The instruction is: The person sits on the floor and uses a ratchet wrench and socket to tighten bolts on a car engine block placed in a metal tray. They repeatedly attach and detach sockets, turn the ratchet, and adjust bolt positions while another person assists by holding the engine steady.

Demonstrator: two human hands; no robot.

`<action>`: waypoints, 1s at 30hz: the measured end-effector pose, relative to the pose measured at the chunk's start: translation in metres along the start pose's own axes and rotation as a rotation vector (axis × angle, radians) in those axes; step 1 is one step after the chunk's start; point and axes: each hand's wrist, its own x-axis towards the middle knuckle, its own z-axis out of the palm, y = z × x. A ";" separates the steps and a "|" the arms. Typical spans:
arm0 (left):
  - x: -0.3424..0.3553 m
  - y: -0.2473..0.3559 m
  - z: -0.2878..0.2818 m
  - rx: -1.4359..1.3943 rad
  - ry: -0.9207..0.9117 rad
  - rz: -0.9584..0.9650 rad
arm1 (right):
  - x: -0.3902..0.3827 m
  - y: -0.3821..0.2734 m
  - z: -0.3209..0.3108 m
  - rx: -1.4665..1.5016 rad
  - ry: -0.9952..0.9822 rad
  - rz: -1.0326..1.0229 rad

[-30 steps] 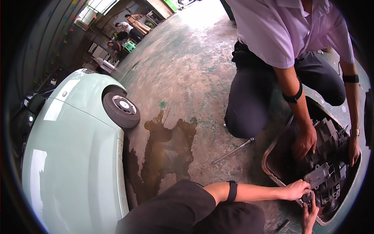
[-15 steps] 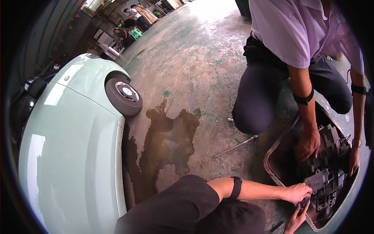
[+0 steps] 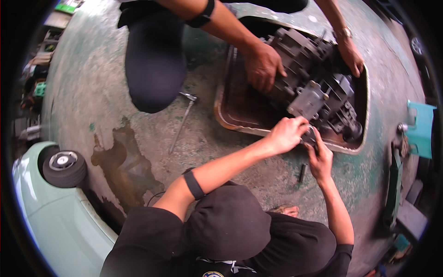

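Observation:
My left hand point(image 3: 287, 135) is closed, its fingertips pinching the top of a small dark metal part point(image 3: 308, 135). From the other side my right hand point(image 3: 320, 159) grips the same part between thumb and fingers. My fingers cover much of it, so its exact kind is hidden. Both hands are over the near rim of a large metal tray point(image 3: 225, 123). A grey gearbox point(image 3: 308, 100) lies in that tray, just beyond my fingers. A co-worker's hand point(image 3: 265, 67) rests against the gearbox's left side, and their other hand point(image 3: 353, 60) is by the tray's far right rim.
A long-handled ratchet wrench point(image 3: 183, 121) lies on the floor left of the tray. A short dark cylindrical piece point(image 3: 302, 173) is near my right wrist. Wet fluid point(image 3: 124, 161) stains the floor beside a pale green car point(image 3: 55, 221). A turquoise stool point(image 3: 420, 129) is at right.
My view has swung right, bringing the tray toward the middle and the car to the lower left. Both my hands stay together on the small metal part.

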 end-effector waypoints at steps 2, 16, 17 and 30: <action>0.001 0.002 -0.005 0.023 -0.025 0.049 | -0.002 0.000 0.007 0.094 0.019 -0.074; 0.007 0.004 -0.012 -0.262 -0.150 -0.205 | -0.007 0.013 0.019 0.070 0.189 -0.168; 0.009 0.004 -0.015 -0.240 -0.153 -0.227 | -0.008 0.013 0.016 0.025 0.180 -0.151; 0.002 0.017 -0.001 -0.268 -0.170 -0.235 | 0.031 0.042 -0.031 -0.366 -0.087 -0.415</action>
